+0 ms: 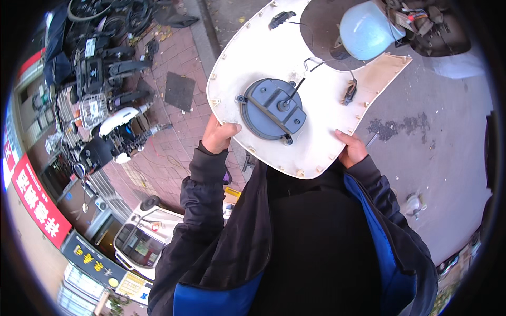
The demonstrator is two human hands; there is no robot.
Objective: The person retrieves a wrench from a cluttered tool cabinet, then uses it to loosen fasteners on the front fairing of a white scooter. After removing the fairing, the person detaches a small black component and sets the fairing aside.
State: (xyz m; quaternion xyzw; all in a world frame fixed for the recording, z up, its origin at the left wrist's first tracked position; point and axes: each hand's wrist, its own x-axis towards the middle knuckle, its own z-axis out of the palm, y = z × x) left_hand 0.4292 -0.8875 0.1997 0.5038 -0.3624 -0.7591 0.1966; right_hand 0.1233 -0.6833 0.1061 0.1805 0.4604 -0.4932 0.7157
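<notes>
A white curved plastic scooter panel (300, 55) is held up in front of my body, its inner side facing me. My left hand (217, 136) grips its left edge, thumb on the inner face. Along the lower right edge my right hand (351, 149) pinches it, thumb on top; the other fingers of both hands are mostly hidden beneath. Fixed to the panel is a round grey lamp housing (274, 109) with a thin cable rising from its middle. Small dark connectors on wires (349, 92) hang near its edges, which carry several clips.
A pale blue helmet (369, 30) and a dark bag (441, 31) lie beyond the panel at the upper right. Parked scooters (108, 131) stand on the red brick pavement (158, 152) at the left. Behind them are a white vehicle (145, 237) and shopfronts with signs (39, 200).
</notes>
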